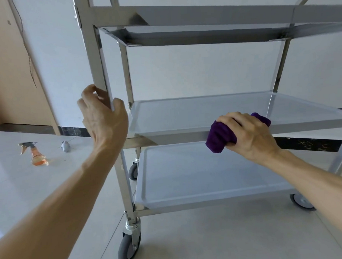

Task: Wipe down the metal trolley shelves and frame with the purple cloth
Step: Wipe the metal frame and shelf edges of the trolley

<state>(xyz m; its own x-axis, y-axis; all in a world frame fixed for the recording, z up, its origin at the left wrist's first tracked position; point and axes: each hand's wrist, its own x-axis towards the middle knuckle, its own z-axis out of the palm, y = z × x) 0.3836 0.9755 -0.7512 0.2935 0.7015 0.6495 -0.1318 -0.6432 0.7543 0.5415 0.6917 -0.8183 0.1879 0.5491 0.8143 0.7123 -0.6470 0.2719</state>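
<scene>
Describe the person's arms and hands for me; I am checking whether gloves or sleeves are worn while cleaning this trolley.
Both forearms are bare up to the edge of the picture, with no sleeve showing. The left hand and the right hand wear no gloves. No watch, bracelet or ring shows on the wrists or on the fingers that are in view. There are no markings.

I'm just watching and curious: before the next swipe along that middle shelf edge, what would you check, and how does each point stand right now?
1. Trolley steadied: ok. The left hand grips the front left post.
2. Cloth held firmly: ok. The right hand grips the bunched purple cloth.
3. Cloth on metal: ok. It wraps the front rim of the middle shelf.
4. Path along the rim: ok, nothing lies on it.
5. Wheels locked: cannot tell from the front caster.
6. Spray within reach: not ok. The spray bottle stands on the floor, off to the left.
</scene>
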